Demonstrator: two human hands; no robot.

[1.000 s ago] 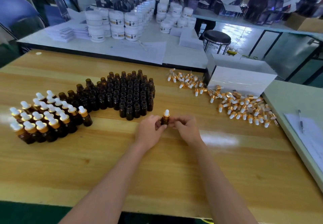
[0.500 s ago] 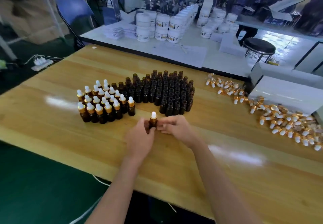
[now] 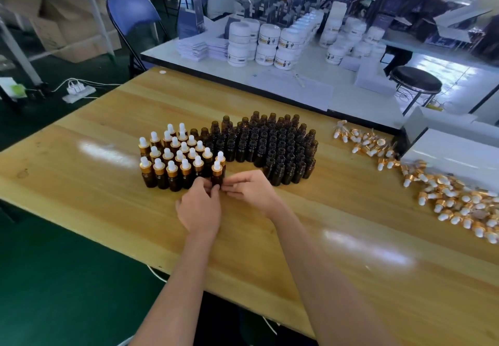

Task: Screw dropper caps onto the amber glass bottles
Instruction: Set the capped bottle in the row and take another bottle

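1. Pinching the small amber glass bottle [image 3: 216,178] near frame centre, the left hand [image 3: 198,206] curls thumb and fingertips round its lower body. The bottle is upright over the light wooden table [image 3: 108,189] and wears a gold-collared white-bulb dropper cap [image 3: 216,166].
2. The right hand [image 3: 253,189] meets it from the right, fingers bent. They seem to pinch the glass, though blur hides the contact.
3. Capped amber bottles [image 3: 172,162] cluster just left, open-necked amber bottles [image 3: 272,145] stand behind, and loose gold-and-white dropper caps [image 3: 445,197] lie toward the right edge.

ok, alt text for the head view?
The left hand and right hand hold one capped bottle upright on a wooden table, beside the capped group. Uncapped bottles stand behind; loose caps lie to the right.
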